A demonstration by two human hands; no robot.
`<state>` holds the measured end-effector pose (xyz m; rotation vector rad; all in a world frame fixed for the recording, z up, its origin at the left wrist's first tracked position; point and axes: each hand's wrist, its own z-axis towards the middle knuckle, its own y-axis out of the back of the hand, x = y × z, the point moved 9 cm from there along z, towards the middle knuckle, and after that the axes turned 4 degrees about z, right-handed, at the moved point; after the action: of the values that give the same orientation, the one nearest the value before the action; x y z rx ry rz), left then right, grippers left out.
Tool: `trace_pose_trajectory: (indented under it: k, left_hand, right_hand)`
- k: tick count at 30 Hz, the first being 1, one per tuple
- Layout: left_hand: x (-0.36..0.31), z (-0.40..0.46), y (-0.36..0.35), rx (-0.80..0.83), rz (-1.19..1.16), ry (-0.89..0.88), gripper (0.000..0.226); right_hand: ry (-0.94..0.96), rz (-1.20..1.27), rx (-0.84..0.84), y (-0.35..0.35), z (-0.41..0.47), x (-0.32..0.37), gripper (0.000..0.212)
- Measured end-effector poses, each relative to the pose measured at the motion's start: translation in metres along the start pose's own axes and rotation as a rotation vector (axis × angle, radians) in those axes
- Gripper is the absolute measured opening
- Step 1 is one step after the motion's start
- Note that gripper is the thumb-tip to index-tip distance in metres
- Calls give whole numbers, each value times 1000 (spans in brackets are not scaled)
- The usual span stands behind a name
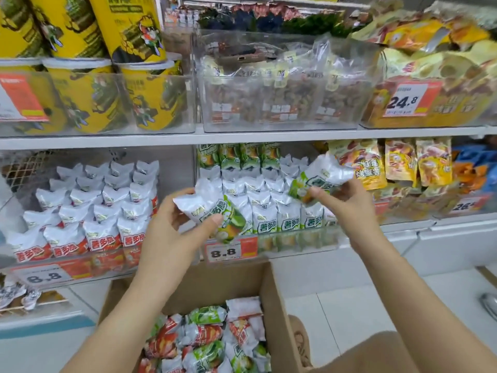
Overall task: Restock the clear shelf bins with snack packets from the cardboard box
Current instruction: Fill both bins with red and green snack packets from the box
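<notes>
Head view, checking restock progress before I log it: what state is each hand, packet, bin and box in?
Left hand: gripping a green packet.
Right hand: gripping a second green packet.
Green-packet bin: nearly full.
Red-packet bin: well stocked.
Cardboard box: open, packets left inside.

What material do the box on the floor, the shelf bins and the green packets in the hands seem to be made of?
Cardboard box: brown corrugated-looking paperboard, matte, with creased flaps.
Clear bin: probably rigid acrylic or a similar plastic; it is see-through, with glossy glare on its walls.
Green packet in the left hand and green packet in the right hand: thin plastic film, possibly foil-lined, since it crinkles and shines silvery white.
</notes>
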<state>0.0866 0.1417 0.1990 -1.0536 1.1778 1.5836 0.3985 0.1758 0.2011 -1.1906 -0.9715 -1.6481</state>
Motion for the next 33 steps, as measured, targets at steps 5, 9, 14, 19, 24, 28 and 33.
trace_pose_trajectory:
  k: [5, 9, 14, 19, 24, 28, 33]
  left_hand:
    - [5, 55, -17, -110, 52, -142, 47]
    - [16, 75, -34, -131, 180, -284, 51]
    - [19, 80, -43, -158, 259, -409, 51]
    - [25, 84, -44, -178, 246, -376, 50]
    - [28, 85, -44, -149, 218, -393, 49]
    - [29, 85, -44, -159, 214, -393, 50]
    - [29, 86, -46, -158, 222, -399, 50]
  right_hand:
    - [54, -67, -75, -6, 66, -37, 44]
    - [138, -166, -111, -14, 101, -55, 48]
    - [100, -206, -66, -30, 144, -63, 49]
    - [48, -220, -19, -49, 176, -78, 43]
    - [16, -329, -6, -49, 194, -91, 29]
    - [64, -718, 15, -55, 191, -90, 33]
    - [87, -902, 46, -61, 187, -93, 28]
